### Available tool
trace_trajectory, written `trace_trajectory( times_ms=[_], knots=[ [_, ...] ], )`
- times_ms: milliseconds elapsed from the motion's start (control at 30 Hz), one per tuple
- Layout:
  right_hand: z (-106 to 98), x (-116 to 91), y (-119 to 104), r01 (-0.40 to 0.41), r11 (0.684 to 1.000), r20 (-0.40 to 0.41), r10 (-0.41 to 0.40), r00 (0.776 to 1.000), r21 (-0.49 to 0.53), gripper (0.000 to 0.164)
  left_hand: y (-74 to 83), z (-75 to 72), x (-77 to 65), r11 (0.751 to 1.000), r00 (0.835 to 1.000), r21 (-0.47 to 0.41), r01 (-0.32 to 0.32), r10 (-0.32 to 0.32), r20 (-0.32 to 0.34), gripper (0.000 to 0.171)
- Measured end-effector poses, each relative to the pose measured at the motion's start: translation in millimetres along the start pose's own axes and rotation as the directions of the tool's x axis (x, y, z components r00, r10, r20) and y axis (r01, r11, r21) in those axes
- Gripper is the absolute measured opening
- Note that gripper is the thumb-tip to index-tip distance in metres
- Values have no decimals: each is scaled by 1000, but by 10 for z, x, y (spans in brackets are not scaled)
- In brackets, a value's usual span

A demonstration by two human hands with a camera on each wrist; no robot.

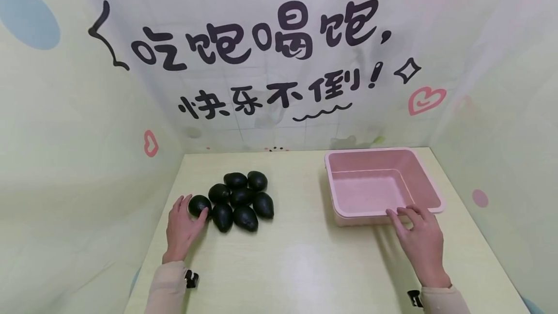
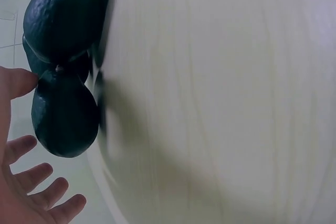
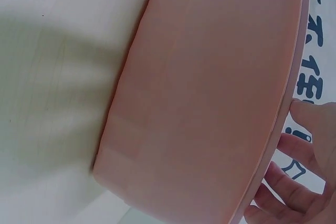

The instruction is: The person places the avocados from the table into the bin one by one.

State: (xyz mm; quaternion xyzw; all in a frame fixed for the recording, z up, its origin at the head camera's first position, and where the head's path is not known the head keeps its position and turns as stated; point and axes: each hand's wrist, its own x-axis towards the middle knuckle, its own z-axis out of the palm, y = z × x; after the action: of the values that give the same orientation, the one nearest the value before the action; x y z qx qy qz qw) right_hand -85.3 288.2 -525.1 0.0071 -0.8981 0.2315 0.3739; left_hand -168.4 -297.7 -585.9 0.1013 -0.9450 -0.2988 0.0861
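This looks like a cloth-walled booth (image 1: pixel 492 86); what room lies around it cannot be told. Printed cloth (image 1: pixel 78 110) hangs along the counter's (image 1: pixel 296 265) far edge and both side edges, with black lettering (image 1: pixel 284 95) above the far edge.

Near the left edge of the table (image 1: pixel 301 260), my left hand (image 1: pixel 180 227) partly hides the outermost avocado (image 1: pixel 199 204); at the far right corner, my right hand (image 1: pixel 422 243) covers part of the basin rim (image 1: pixel 362 214). My sleeves (image 1: pixel 166 287) are cut off below.
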Motion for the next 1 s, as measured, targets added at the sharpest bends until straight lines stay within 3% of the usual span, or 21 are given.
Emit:
trace_trajectory(
  times_ms=[267, 600, 1000],
  knots=[
    [15, -9, 23, -18, 1000, -5, 18, 1000, 1, 25, -35, 30, 21, 999, 997, 36, 8, -10, 73, 84],
    [34, -41, 31, -46, 999, -1, 46, 999, 14, 26, -46, 53, -2, 999, 996, 37, -14, 10, 88, 83],
    [46, -34, 38, -14, 1000, -40, 14, 999, 15, 26, -84, 49, 2, 999, 993, 27, -38, 35, 110, 89]
  ],
)
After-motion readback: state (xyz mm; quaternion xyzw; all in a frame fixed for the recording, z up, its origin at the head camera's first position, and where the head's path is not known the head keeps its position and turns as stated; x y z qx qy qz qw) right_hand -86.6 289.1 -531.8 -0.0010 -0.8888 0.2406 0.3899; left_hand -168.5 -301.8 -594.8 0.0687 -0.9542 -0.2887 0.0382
